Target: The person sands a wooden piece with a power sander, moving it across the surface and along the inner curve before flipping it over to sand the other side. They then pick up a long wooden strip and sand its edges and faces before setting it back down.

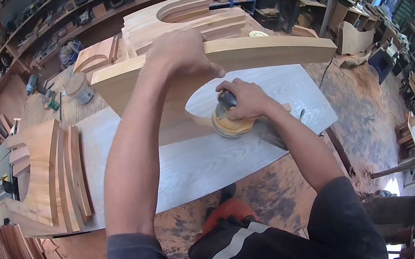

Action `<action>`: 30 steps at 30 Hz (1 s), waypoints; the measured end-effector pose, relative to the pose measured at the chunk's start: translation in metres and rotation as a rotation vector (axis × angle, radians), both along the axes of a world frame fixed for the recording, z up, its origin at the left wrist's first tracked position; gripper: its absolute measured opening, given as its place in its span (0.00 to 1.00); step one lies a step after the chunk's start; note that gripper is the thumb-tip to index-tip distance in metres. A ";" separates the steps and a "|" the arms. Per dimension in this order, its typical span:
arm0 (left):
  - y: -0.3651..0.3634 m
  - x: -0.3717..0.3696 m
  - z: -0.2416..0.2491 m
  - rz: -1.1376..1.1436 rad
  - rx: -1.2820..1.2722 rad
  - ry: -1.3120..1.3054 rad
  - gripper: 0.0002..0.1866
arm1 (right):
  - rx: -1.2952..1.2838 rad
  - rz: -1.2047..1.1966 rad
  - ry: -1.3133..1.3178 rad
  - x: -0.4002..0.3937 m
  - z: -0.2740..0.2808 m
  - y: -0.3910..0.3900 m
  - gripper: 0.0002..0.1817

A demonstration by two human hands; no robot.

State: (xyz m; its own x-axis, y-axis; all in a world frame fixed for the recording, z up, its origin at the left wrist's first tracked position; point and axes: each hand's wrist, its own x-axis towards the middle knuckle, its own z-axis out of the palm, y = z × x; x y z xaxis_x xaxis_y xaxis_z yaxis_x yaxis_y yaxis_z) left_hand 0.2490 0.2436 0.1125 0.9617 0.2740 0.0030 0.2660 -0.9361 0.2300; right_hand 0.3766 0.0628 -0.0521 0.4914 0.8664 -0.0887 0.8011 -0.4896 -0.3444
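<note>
A thick curved wooden panel [260,52] with a rounded cut-out stands on edge on the workbench [199,158]. My left hand [178,52] is wrapped over its top edge, fingers closed around the wood. In the cut-out sits a yellow and black orbital sander [228,126], close against the curved inner edge; whether its pad touches the wood is hard to see. My right hand [247,99] grips the sander from above and the right. The lower part of the panel is partly hidden behind my left forearm.
Similar cut wooden pieces [51,173] lean in a stack at the bench's left end. More curved pieces [182,20] lie behind the panel. A tub [78,88] and a cordless drill [43,94] stand at the back left. Sawdust covers the floor [358,103].
</note>
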 end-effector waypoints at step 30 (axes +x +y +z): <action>-0.007 0.001 0.004 0.013 -0.020 0.030 0.41 | 0.380 0.007 0.285 -0.015 -0.027 -0.005 0.41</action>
State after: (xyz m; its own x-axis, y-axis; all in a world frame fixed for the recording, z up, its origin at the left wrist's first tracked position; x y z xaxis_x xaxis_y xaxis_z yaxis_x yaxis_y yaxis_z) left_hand 0.2495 0.2364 0.1166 0.9576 0.2864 -0.0315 0.2854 -0.9278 0.2402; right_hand 0.3619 0.0575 -0.0793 0.4874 0.8668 0.1051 0.6514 -0.2808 -0.7049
